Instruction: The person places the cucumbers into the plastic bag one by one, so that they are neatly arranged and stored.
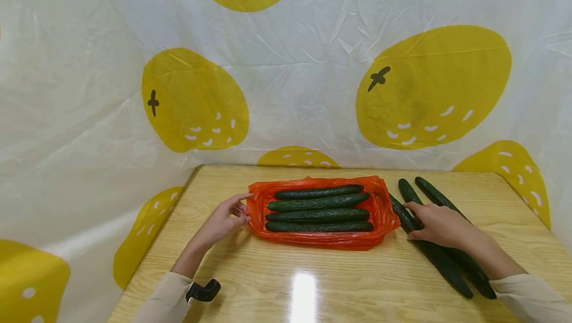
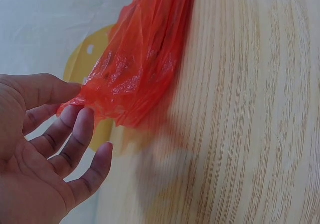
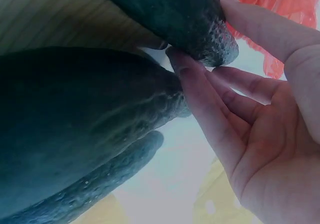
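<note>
A red plastic bag (image 1: 313, 241) lies opened out on the table, with several dark green cucumbers (image 1: 319, 215) side by side in it. At its left end, my left hand (image 1: 225, 218) pinches the bag's edge; in the left wrist view the thumb and fingers (image 2: 80, 119) meet at the crumpled red plastic (image 2: 135, 68). To the right of the bag, my right hand (image 1: 435, 223) holds a cucumber (image 1: 402, 216) near its far end. The right wrist view shows that cucumber (image 3: 175, 18) between thumb and fingers, with two more cucumbers (image 3: 80, 114) beside it.
Two other cucumbers (image 1: 435, 195) lie slantwise on the wooden table (image 1: 250, 283), partly under my right forearm. A white sheet with yellow fruit prints (image 1: 313, 89) hangs behind and at both sides of the table. A black band (image 1: 203, 290) sits by my left sleeve.
</note>
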The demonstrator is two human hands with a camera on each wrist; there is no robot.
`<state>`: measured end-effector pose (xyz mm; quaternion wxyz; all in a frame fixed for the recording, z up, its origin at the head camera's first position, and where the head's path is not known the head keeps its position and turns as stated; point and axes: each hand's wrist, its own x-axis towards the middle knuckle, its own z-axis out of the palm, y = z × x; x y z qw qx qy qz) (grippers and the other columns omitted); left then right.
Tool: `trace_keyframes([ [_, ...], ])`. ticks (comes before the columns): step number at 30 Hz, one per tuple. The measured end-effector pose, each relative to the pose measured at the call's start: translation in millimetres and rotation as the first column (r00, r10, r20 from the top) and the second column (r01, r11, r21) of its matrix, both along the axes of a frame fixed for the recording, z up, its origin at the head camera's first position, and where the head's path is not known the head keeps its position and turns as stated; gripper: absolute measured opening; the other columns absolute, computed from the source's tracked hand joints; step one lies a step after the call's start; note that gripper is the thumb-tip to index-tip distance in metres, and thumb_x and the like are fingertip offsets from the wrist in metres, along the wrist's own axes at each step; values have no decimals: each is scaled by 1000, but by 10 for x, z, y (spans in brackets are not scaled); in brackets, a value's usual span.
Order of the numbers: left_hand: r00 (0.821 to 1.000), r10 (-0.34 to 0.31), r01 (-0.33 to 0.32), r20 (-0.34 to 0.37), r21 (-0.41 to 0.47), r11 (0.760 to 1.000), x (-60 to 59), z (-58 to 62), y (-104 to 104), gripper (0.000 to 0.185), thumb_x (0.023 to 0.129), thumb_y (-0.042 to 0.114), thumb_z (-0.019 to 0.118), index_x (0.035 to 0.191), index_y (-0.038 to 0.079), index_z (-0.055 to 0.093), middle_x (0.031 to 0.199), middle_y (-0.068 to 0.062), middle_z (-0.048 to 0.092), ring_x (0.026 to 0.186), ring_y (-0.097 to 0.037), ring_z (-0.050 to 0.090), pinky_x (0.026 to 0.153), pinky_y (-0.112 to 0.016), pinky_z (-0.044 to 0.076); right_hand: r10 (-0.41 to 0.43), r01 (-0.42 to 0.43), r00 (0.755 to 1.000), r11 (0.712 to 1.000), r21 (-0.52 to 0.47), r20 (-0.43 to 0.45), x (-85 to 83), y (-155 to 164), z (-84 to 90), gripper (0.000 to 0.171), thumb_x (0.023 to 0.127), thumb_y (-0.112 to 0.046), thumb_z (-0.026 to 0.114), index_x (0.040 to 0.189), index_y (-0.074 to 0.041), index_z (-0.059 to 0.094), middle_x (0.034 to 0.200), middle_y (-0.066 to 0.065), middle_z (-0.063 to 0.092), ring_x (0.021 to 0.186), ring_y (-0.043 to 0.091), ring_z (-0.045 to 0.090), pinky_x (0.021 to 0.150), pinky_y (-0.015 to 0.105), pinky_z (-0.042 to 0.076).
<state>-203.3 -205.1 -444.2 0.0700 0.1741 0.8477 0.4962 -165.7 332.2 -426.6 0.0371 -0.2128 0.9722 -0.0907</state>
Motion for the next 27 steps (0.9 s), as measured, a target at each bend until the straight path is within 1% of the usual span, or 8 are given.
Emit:
trace_keyframes([
  [3, 1000, 0, 0, 2, -2, 1000, 0, -7, 0, 57, 91, 1, 71, 145, 5, 53, 100, -15, 59, 91, -27, 57, 75, -28, 51, -16, 15, 1000, 1000, 19, 6, -24, -34, -16, 76, 80, -33, 85, 135, 8, 54, 83, 3, 63, 66, 15, 57, 59, 40, 50],
  [6, 1000, 0, 0, -2, -7, 1000, 6, -4, 0, 57, 91, 1, 71, 145, 6, 53, 100, -14, 59, 91, -26, 57, 75, -28, 51, -18, 18, 1000, 1000, 21, 16, -48, -53, -32, 76, 81, -32, 84, 135, 11, 52, 97, 17, 69, 78, 28, 66, 66, 49, 55],
  [8, 1000, -1, 1, -6, -10, 1000, 11, 0, -2, 57, 92, 1, 71, 145, 5, 53, 99, -13, 59, 91, -26, 58, 76, -28, 51, -27, 27, 999, 1000, 13, 36, -61, -51, -47, 77, 81, -32, 83, 136, 11, 50, 98, 18, 68, 81, 29, 67, 68, 49, 55],
  [10, 1000, -2, 2, -8, -11, 1000, 14, 5, -1, 57, 92, 1, 70, 146, 5, 52, 99, -13, 59, 91, -25, 58, 76, -28, 51, -32, 33, 998, 999, -2, 57, -69, -41, -62, 77, 82, -31, 83, 137, 11, 49, 96, 14, 67, 79, 24, 64, 68, 45, 53],
  [13, 1000, -3, 2, -7, -13, 1000, 13, 13, 3, 57, 92, 0, 70, 146, 6, 52, 99, -12, 59, 91, -25, 58, 77, -28, 51, -36, 41, 994, 998, -44, 101, -75, -15, -74, 77, 84, -30, 81, 140, 10, 47, 84, 1, 59, 69, 12, 53, 61, 34, 46],
  [16, 1000, -2, 2, -7, -14, 1000, 2, 13, 7, 58, 91, 0, 70, 146, 6, 52, 99, -12, 60, 91, -25, 58, 77, -28, 52, -23, 34, 992, 995, -89, 124, -68, 16, -64, 75, 85, -29, 80, 139, 11, 47, 79, -4, 54, 65, 8, 45, 59, 29, 39],
  [23, 1000, -5, 5, 7, -5, 1000, -27, -6, 4, 58, 91, -2, 68, 146, 5, 52, 100, -14, 58, 91, -26, 58, 75, -29, 53, -24, 37, 995, 990, -134, 97, -27, 58, -17, 71, 85, -28, 80, 135, 13, 51, 75, -6, 54, 61, 5, 42, 57, 27, 36],
  [27, 1000, 0, 0, 10, -7, 1000, -16, 6, 11, 58, 91, -2, 68, 146, 5, 52, 99, -13, 59, 91, -25, 58, 75, -29, 53, -33, 48, 995, 987, -153, 96, -23, 102, 19, 70, 85, -27, 80, 134, 14, 51, 83, -2, 62, 66, 7, 51, 60, 30, 44],
])
